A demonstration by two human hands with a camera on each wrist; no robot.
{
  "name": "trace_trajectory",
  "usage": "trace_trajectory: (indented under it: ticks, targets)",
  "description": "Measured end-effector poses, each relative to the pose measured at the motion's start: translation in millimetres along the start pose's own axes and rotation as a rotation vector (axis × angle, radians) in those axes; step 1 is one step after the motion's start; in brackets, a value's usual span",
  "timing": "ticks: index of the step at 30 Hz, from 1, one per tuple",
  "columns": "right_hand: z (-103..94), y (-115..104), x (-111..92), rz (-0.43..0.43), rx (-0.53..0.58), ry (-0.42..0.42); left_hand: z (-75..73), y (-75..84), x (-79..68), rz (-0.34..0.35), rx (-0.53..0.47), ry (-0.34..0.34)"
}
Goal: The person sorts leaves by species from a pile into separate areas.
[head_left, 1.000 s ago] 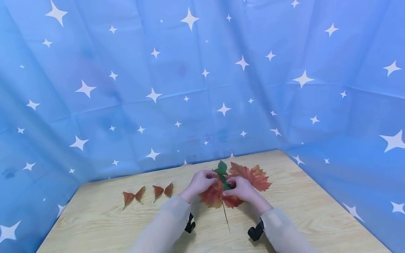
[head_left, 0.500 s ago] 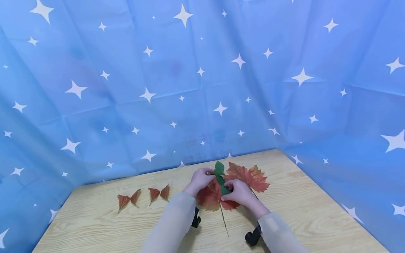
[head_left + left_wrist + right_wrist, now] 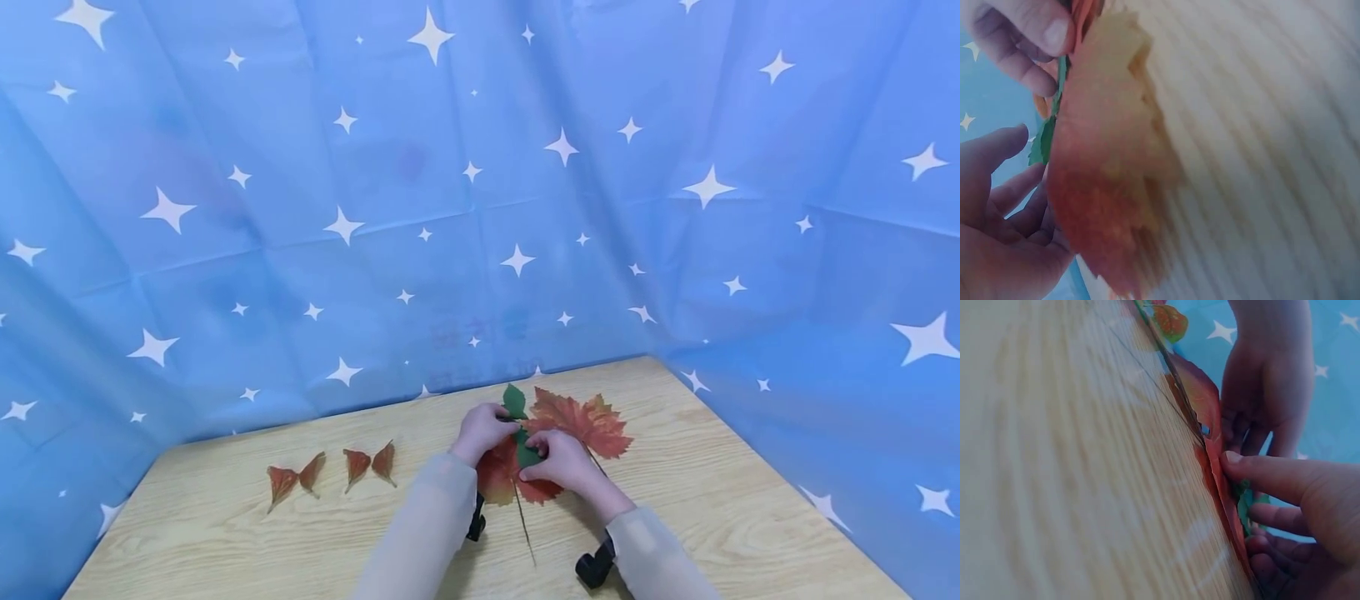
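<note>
Right grip [image 3: 562, 462], parted, touches green leaf [image 3: 527, 452].

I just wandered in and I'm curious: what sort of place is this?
Probably an indoor craft or filming corner: a blue star-patterned cloth hangs behind and beside a wood-grain table, with red and orange leaves on it.

Blue curtain [image 3: 375, 292], creased, with white four-pointed stars [image 3: 431, 37], behind pale wood-grain table [image 3: 225, 542]; small reddish leaves [image 3: 282, 483] lying toward table's left.
</note>
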State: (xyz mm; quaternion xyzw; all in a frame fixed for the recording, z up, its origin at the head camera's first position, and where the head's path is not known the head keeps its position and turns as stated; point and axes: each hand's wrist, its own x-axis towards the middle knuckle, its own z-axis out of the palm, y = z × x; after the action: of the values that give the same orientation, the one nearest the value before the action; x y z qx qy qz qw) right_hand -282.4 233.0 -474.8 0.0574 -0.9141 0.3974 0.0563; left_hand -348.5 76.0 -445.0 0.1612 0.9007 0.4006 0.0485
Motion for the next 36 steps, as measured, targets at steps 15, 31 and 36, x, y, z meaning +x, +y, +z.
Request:
trace_trajectory:
  ticks: [15, 31, 36]
  targets:
    - [0.8, -5, 1, -0.027, -0.053, 0.033, -3.0, -5.0, -0.2, 0.012, -0.026, -0.047]
    - [-3.1, -6, 0, -0.001, -0.100, 0.081, -14.6, -14.9, -5.1, 0.016, -0.055, -0.092]
    - [-4.1, -3, 1, -0.020, -0.073, 0.116, -17.2, -17.3, -7.4, 0.023, -0.065, -0.105]
